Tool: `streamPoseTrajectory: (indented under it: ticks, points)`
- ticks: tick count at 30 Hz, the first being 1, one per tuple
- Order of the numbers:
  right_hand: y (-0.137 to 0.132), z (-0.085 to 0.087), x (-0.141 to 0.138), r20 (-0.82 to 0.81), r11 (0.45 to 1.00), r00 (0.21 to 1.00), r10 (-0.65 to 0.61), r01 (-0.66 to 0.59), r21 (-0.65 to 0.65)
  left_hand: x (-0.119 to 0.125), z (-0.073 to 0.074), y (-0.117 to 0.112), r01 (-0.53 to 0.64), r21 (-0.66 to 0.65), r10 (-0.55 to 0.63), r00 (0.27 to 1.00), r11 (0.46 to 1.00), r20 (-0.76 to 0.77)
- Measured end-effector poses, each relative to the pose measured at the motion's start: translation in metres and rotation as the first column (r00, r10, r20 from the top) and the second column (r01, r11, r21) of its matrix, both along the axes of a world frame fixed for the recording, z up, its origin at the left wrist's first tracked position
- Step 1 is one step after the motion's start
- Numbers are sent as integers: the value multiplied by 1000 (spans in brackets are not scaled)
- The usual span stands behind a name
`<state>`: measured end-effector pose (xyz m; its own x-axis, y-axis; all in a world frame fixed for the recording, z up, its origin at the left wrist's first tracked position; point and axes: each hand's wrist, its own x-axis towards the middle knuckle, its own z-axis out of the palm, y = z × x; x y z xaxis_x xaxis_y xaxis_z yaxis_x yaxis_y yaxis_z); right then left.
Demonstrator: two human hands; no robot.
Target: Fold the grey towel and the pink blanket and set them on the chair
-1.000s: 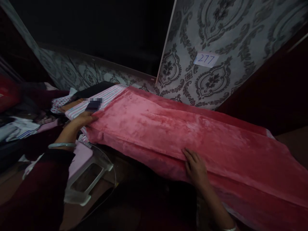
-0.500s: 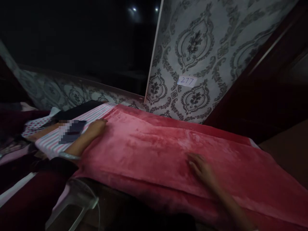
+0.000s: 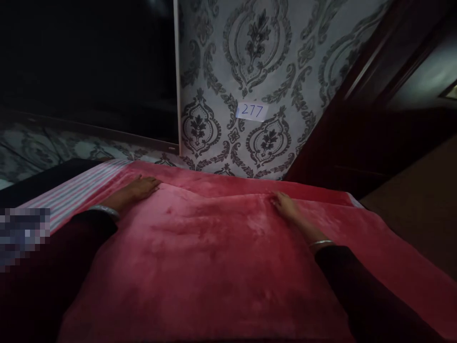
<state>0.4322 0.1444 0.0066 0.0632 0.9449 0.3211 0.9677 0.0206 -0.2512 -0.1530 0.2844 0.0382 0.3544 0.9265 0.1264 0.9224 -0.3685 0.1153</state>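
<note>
A red plush blanket (image 3: 210,238) lies folded in layers across a long surface, and the edge of its upper layer runs crosswise near the back. My left hand (image 3: 144,186) rests flat on the blanket's far left part, fingers stretched towards that edge, with a bracelet at the wrist. Farther right, my right hand (image 3: 283,204) touches the upper layer's edge, its fingers slightly bent and apart; a thin bangle circles that wrist. Neither hand visibly lifts any cloth.
Striped cloth (image 3: 78,188) lies left of the blanket, beside a black flat object (image 3: 50,176). A large dark screen (image 3: 89,71) hangs on the patterned wall (image 3: 257,47), near a paper label (image 3: 252,111) reading 277. Dark red wooden panelling (image 3: 374,109) stands at the right.
My right hand has moved farther back, from the middle of the blanket to the upper layer's edge. My left hand stays on the blanket's left part. The view has shifted right and closer.
</note>
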Motion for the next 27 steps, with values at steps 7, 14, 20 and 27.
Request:
streamPoseTrajectory:
  ticks: [7, 14, 20, 27]
  points:
    - [15, 2, 13, 146, 978, 987, -64, 91, -186, -3, 21, -1, -69, 61, 81, 976, 996, -203]
    - [17, 46, 17, 238, 966, 938, -251, 258, 1, 3, 49, 15, -157, 307, 229, 949, 939, -217]
    - [32, 10, -2, 212, 942, 928, -306, 327, -70, 34, 21, 30, -145, 231, 201, 950, 962, -239]
    - [35, -34, 10, 190, 946, 927, -323, 314, 78, 22, -7, 37, -329, 218, 356, 929, 919, -97]
